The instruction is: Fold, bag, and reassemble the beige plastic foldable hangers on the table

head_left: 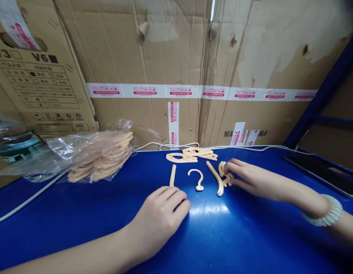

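Observation:
Parts of a beige plastic folding hanger lie on the blue table. A hanger hook [199,179] rests in the middle, between two hanger arms. My left hand [165,213] has its fingers curled over the near end of the left hanger arm [173,174], which they hide. The right hanger arm [215,178] is curved and lies apart from both hands. Beside it, my right hand [246,177] pinches at small curved hanger pieces [222,168] with thumb and fingers. The fingertips partly cover these pieces.
Folded beige hangers [199,153] lie behind the hook. At left, a clear plastic bag [79,146] holds many more beside a bottle [13,140]. A black phone [321,173] lies at right. White cables [250,148] run along cardboard [153,118] at the back.

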Motion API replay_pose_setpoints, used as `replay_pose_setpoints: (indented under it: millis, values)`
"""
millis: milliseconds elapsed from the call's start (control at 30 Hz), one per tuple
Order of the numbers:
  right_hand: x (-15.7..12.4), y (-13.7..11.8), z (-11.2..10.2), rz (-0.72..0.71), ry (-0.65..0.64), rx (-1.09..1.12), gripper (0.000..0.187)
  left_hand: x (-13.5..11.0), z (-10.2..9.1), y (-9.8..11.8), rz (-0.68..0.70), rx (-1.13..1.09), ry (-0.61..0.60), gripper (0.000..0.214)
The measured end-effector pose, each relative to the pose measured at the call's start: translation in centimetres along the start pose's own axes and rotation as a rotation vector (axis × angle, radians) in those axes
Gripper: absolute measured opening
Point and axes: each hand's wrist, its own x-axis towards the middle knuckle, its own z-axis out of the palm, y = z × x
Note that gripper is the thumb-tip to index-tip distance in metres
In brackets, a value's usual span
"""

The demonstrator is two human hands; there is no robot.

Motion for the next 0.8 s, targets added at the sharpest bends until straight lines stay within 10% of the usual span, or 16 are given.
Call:
replay_pose_setpoints:
  millis: [333, 800]
  values:
    - [-0.1, -4.0, 0.9, -0.198, 0.017, -0.085, 0.019, -0.1, 0.6, -0.1, -0.171, -0.059, -0.041, 0.018]
    - [0.1, 0.5, -0.6, -0.055, -0.007, 0.081, 0.015, -0.2, 0.5, -0.3, -0.127, -0.145, 0.001, 0.019]
